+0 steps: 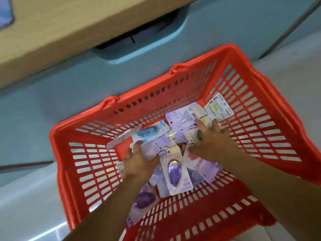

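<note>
Head view looks down on a pale glossy floor running under a teal cabinet front, whose recessed handle sits below a beige counter cut off at the upper left. A red basket with slotted walls stands on the floor against the cabinet. Loose packets are heaped across its bottom, thickest toward the near edge. The right hand lies spread, fingers straight, on packets by the basket's right wall. The left hand digs into the heap near the middle, touching a blue packet beside a purple packet. Its fingertips are buried, so whether it grips anything cannot be told. Blur makes the print unreadable, and both forearms cover the near packets.
</note>
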Tool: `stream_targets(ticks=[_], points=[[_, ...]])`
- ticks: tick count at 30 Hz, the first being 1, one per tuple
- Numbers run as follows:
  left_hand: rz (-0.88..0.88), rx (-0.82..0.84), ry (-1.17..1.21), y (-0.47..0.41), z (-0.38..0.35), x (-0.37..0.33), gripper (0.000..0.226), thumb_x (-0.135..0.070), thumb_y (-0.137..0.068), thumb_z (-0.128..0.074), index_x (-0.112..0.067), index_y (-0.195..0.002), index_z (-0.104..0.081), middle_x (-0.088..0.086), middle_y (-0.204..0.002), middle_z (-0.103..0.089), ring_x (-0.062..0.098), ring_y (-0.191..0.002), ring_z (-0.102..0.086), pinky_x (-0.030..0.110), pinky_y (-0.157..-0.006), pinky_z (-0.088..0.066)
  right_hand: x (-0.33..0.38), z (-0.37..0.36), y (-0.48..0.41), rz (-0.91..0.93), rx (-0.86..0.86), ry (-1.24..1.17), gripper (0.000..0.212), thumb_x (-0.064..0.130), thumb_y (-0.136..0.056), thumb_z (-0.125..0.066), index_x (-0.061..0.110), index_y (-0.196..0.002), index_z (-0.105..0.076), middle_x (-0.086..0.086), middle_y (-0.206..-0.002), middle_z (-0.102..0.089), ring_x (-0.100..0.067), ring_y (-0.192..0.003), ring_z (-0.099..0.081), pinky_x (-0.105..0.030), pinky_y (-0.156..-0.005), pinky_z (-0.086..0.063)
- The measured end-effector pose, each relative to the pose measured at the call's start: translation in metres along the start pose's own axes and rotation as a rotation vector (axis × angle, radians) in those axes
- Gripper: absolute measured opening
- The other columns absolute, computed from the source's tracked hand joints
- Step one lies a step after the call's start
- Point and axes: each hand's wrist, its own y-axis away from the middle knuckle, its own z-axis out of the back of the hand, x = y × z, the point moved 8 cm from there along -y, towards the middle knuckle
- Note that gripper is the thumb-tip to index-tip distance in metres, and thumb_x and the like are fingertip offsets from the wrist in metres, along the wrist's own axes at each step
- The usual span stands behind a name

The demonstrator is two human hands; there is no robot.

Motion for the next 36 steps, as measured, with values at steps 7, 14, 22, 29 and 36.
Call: stream_targets(ticks=[7, 14, 22, 29, 36], points=[[0.205, -0.059, 0.365, -0.024, -0.021, 0.022, 0.069, -0.092, -0.043, -0.051, -0.050, -0.096, -0.038, 0.003, -0.116, -0.064, 0.031, -0.103, -0.063, 0.047, -0.092, -0.052, 0.024, -0.017, -0.017, -0.053, -0.123, 0.122, 0.085, 0.041, -0.086, -0.067, 0.041, -0.145, -0.008, -0.014, -0.159, 0.005, -0.054, -0.141, -0.010, -0.078, -0.095, -0.031], [0.293, -0.069, 0.340, -0.021, -0.015, 0.013, 0.071, -0.050, -0.070, -0.079, -0.025, -0.121, -0.037, 0.012, -0.128, -0.053, 0.035, -0.114, -0.056, 0.048, -0.095, -0.049, 0.013, -0.016, -0.031, -0.025, -0.024, 0.306, 0.092, 0.039, -0.062, -0.086, 0.035, -0.132, -0.026, -0.011, -0.140, -0.039, -0.051, -0.134, -0.028, -0.069, -0.093, -0.043], [0.255, -0.101, 0.716, -0.009, -0.028, 0.008, 0.072, -0.012, -0.062, -0.090, -0.013, -0.124, -0.053, 0.004, -0.107, -0.068, 0.027, -0.095, -0.067, 0.044, -0.088, -0.056, 0.003, 0.032, 0.002, 0.104, -0.253, 0.164, 0.055, 0.022, -0.076, -0.075, 0.021, -0.125, -0.049, -0.010, -0.119, -0.062, -0.035, -0.106, -0.064, -0.040, -0.085, -0.052], [0.066, -0.222, 0.512, 0.037, 0.012, -0.021, 0.009, -0.013, -0.082, -0.073, -0.015, -0.087, -0.066, -0.002, -0.075, -0.066, 0.016, -0.067, -0.060, 0.023, -0.052, -0.040, -0.008, 0.080, 0.074, 0.197, -0.450, -0.398, 0.048, -0.015, -0.074, -0.055, 0.016, -0.108, -0.070, -0.001, -0.093, -0.068, -0.018, -0.090, -0.061, -0.017, -0.075, -0.041], [-0.091, -0.292, 0.626, 0.104, 0.106, -0.037, 0.024, -0.011, -0.066, -0.088, -0.026, -0.074, -0.070, -0.009, -0.070, -0.072, 0.016, -0.068, -0.068, 0.035, -0.067, -0.057, -0.027, 0.122, 0.150, 0.146, -0.461, -1.125, 0.047, -0.022, -0.077, -0.060, 0.020, -0.094, -0.070, 0.011, -0.083, -0.075, -0.001, -0.078, -0.069, -0.018, -0.067, -0.053]])
